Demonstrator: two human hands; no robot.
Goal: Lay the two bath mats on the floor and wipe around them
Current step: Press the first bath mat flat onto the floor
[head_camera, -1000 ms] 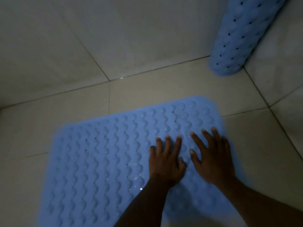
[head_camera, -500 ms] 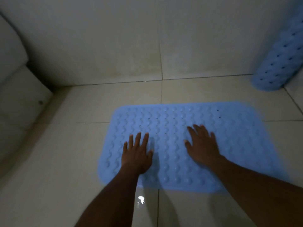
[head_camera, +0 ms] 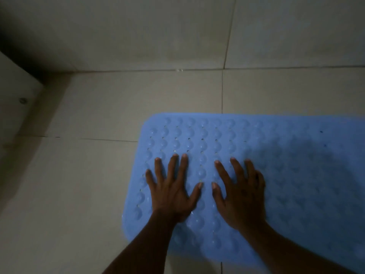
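Note:
A light blue bath mat point(head_camera: 292, 175) with rows of raised bumps and small holes lies flat on the tiled floor, running off the right edge of the view. My left hand point(head_camera: 173, 190) rests palm down on the mat near its left end, fingers spread. Beside it, my right hand point(head_camera: 240, 196) also lies flat on the mat with fingers apart. The thumbs are close together without touching. Neither hand holds anything. The second mat is out of view.
Pale floor tiles point(head_camera: 88, 194) surround the mat on the left and behind. A tiled wall point(head_camera: 158, 32) rises along the back. At the far left stands a white fixture point(head_camera: 15, 99) with a small round fitting, with a dark gap above it.
My hands have come closer together toward the mat's left end. The view has shifted left and nearer, so the rolled second mat at the right has dropped out of sight.

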